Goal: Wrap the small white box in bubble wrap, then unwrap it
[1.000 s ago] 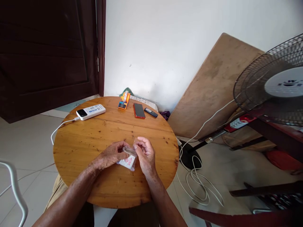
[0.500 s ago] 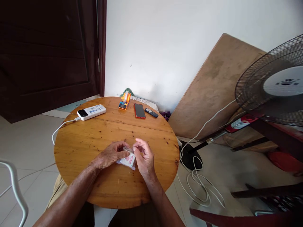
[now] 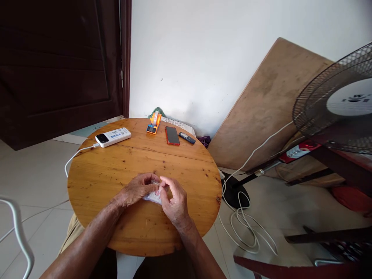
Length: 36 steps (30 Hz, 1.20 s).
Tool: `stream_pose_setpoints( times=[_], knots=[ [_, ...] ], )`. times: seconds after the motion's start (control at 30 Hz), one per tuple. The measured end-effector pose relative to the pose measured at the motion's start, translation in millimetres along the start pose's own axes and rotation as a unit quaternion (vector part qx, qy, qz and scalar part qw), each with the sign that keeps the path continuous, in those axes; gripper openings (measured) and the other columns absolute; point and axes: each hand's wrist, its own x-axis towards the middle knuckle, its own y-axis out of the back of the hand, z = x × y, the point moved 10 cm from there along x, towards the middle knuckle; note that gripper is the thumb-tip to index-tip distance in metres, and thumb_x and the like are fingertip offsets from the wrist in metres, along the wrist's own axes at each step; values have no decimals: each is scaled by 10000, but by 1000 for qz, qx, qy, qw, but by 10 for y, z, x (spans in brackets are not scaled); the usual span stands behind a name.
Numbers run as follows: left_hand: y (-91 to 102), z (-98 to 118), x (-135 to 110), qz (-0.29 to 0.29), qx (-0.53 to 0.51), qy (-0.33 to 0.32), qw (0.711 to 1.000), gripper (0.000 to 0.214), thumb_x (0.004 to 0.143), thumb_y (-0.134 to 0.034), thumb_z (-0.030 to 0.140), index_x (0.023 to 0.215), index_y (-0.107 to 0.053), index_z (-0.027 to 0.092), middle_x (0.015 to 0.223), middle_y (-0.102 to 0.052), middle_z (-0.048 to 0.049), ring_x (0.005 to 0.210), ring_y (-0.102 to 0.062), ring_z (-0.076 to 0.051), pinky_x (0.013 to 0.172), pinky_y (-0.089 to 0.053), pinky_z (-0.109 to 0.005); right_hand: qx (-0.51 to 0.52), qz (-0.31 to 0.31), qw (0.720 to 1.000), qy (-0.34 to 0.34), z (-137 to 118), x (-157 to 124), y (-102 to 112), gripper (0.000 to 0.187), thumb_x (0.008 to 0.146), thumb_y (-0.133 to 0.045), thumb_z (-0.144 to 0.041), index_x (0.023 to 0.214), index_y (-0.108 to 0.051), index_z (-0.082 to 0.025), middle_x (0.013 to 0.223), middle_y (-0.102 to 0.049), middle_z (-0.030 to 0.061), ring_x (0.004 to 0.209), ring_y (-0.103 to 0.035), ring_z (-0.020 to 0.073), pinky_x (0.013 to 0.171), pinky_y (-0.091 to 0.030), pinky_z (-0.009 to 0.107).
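Note:
A small white box with red print in a clear plastic bag (image 3: 153, 196) lies low over the near half of the round wooden table (image 3: 95, 193). My left hand (image 3: 136, 190) is closed on the bag's left side, thumb on top. From the right, my right hand (image 3: 174, 199) pinches the bag's upper edge, its fingertips meeting those of my left hand. My right fingers hide much of the box and its print.
At the table's far side are a white power bank (image 3: 114, 137) with a cable, an orange tape dispenser (image 3: 154, 123), a red-edged phone (image 3: 172, 136) and a dark remote-like device (image 3: 186, 138). A standing fan (image 3: 334, 104) and loose cable (image 3: 247, 232) are on the right.
My right hand has moved left over the bag, its fingers curling in to the bag's edge and covering more of the box. My left hand keeps its hold. The view has shifted slightly.

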Motion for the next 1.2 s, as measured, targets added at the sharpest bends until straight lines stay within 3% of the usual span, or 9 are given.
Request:
stream_pose_setpoints(
  times=[0.37,0.6,0.9,1.2],
  knots=[
    [17,45,-8,2,33,-33,999,260,684,-666,329,868,-648,146,762,-610,12,681,-517,-121,622,-399,-230,-81,-27,995,49,-87,-27,-86,344,907,-454,-75,1198,-588,-201,950,-692,83,867,-648,205,769,-544,346],
    [57,54,-14,16,96,-32,995,386,711,-631,366,1023,-696,148,857,-674,-26,738,-551,-145,657,-412,-243,-71,8,997,17,42,-15,-42,308,888,-466,-87,1146,-590,-199,884,-698,65,813,-661,191,733,-553,326],
    [68,11,13,14,65,-14,998,365,678,-662,396,934,-684,136,771,-635,-3,686,-521,-127,637,-402,-238,-95,1,994,46,-101,14,-11,248,903,-492,-101,1077,-631,-210,869,-723,49,815,-657,196,747,-505,347],
    [89,42,-5,24,67,-10,997,366,661,-655,411,904,-672,138,757,-633,-6,674,-527,-139,638,-404,-251,-77,-25,996,34,-101,13,-49,251,901,-498,-109,1073,-643,-219,869,-729,47,820,-656,200,752,-496,358]
  ],
)
